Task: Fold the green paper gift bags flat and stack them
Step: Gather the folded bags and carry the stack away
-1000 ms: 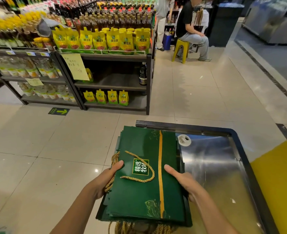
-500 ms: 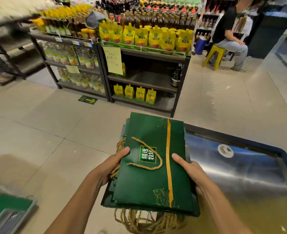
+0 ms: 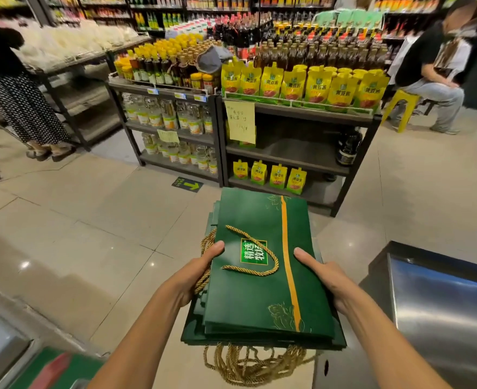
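My left hand (image 3: 192, 279) and right hand (image 3: 327, 279) clamp the stack of green bags (image 3: 254, 301) by its sides, thumbs pressed on top, fingers hidden beneath. A second ago it overlapped the steel counter (image 3: 442, 304). Now it hangs left of that counter, rope handles (image 3: 248, 363) dangling.

Green bags (image 3: 262, 279) flat; stacked, aloft

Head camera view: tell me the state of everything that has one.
Stack of green gift bags: folded flat, held above the floor, off the counter.
Top rope handle: lying flat on the top bag.
Other rope handles: dangling below the near edge.
Left hand: gripping the stack's left edge, thumb on top.
Right hand: gripping the right edge, thumb on top.
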`<move>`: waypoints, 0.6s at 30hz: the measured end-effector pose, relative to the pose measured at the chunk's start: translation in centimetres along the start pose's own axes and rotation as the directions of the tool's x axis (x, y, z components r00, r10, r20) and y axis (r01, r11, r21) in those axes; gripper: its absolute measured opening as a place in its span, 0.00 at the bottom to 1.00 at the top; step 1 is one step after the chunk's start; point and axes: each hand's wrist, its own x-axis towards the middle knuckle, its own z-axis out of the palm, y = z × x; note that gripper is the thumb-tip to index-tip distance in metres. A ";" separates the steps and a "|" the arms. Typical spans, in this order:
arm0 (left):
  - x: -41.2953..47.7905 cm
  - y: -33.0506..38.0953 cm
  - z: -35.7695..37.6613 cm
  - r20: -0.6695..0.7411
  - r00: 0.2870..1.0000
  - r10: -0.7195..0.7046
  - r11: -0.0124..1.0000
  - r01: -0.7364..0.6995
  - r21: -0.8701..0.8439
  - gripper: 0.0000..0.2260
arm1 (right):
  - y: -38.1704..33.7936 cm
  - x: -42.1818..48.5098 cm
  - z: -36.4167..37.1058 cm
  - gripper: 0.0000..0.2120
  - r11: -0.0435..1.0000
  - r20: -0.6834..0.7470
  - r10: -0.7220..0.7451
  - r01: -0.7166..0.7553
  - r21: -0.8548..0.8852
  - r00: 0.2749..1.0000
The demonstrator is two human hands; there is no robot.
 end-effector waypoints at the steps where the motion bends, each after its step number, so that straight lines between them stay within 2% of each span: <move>1: 1.2 0.7 -0.4 0.006 1.000 -0.002 1.000 0.002 0.007 0.27 | -0.7 1.0 0.2 0.32 1.000 -0.007 0.002 -0.002 0.005 1.000; 7: 11.3 6.9 0.7 0.060 0.998 -0.006 0.997 0.002 0.075 0.31 | -4.9 8.3 -2.8 0.31 0.994 -0.061 -0.009 0.015 0.104 0.998; 11: 19.2 12.5 4.3 0.104 0.995 0.003 0.993 -0.015 0.114 0.32 | -8.5 14.4 -7.7 0.37 0.986 -0.145 -0.017 0.041 0.161 0.989; 15: 27.1 18.7 9.0 0.179 0.984 0.006 0.985 -0.036 0.168 0.31 | -12.5 19.7 -13.4 0.38 0.975 -0.199 -0.029 0.071 0.209 0.980; 18: 32.4 22.6 12.2 0.235 0.972 -0.006 0.981 -0.040 0.192 0.38 | -15.5 22.5 -16.9 0.36 0.966 -0.252 -0.026 0.089 0.243 0.967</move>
